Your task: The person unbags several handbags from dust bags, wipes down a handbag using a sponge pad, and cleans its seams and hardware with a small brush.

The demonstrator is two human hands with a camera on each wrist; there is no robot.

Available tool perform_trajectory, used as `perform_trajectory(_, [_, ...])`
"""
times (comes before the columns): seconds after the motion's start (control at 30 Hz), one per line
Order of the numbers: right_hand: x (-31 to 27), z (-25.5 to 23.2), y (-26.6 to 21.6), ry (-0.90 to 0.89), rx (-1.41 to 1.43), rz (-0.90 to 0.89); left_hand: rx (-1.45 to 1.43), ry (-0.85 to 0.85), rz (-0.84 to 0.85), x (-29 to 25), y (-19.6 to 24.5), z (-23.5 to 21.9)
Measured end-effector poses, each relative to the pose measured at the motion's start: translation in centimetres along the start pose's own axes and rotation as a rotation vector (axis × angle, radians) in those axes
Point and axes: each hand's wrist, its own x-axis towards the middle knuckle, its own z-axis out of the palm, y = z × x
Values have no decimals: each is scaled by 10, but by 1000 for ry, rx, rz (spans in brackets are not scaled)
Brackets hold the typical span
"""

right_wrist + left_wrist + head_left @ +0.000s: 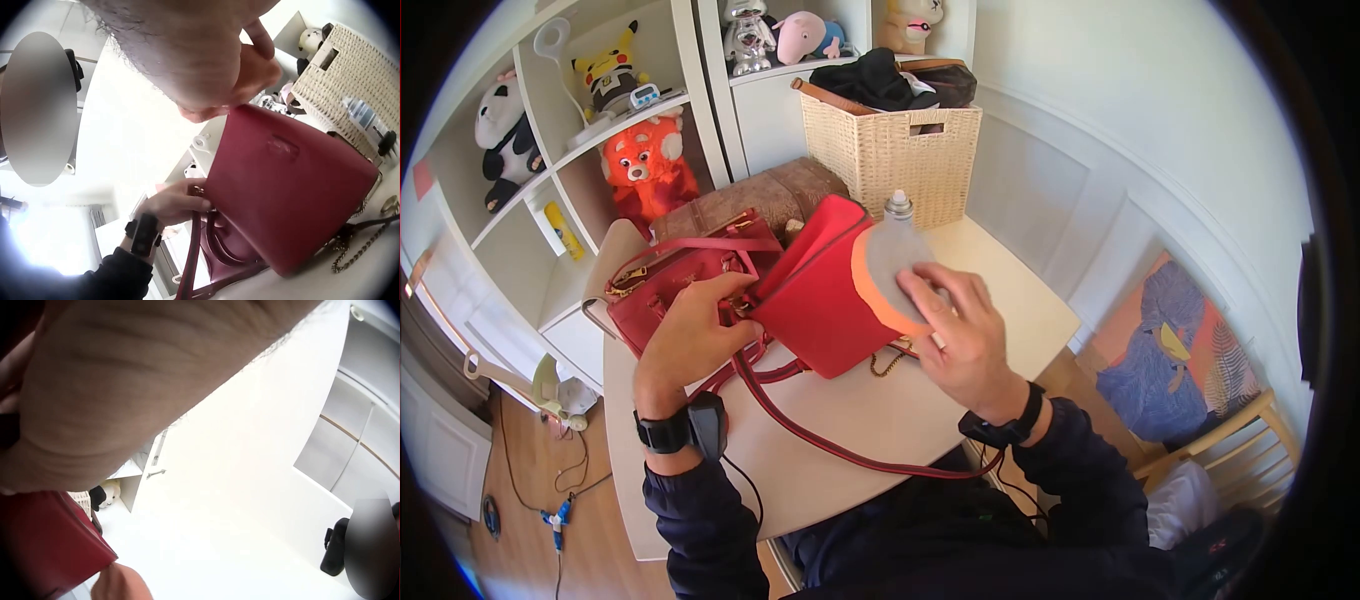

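A red handbag (820,315) stands tilted over the table, its plain side facing me. With thumb and fingers my left hand (690,330) grips its left edge by the strap (830,447), which loops down over the table front. My right hand (962,330) holds a grey cloth with an orange border (890,265) against the bag's upper right part, covering that corner. From the right wrist view, the bag (287,194) shows a small embossed patch, and the left hand (178,203) pinches its edge. The bag (50,544) is partly hidden by my wrist in the left wrist view.
Behind it lie a darker red bag (665,290) and a brown patterned bag (750,200). A silver-necked bottle (898,207) stands near a woven basket (890,150). A gold chain (888,366) lies on the table (700,480). Shelves with plush toys rise at the back.
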Motion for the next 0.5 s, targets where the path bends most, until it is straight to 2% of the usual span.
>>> perform_trajectory(0.07, [-11,9,-7,-51,46,72,-54,-20,1,-1,7,-1])
perform_trajectory(0.23, [-35,11,-27,-143,101,35,-42,-11,-22,-9,33,-1])
perform_trajectory(0.33, [-37,2,-41,-260,350,83,15,40,-52,-18,56,-5])
perform_trajectory(0.37, [-34,-2,-41,-259,352,84,45,70,-66,-21,62,-5])
perform_trajectory(0.43, [-27,-8,-33,-112,424,139,7,87,-91,-23,67,-5])
perform_trajectory(0.5, [-16,-7,-19,-42,381,170,-32,103,-114,-25,67,-4])
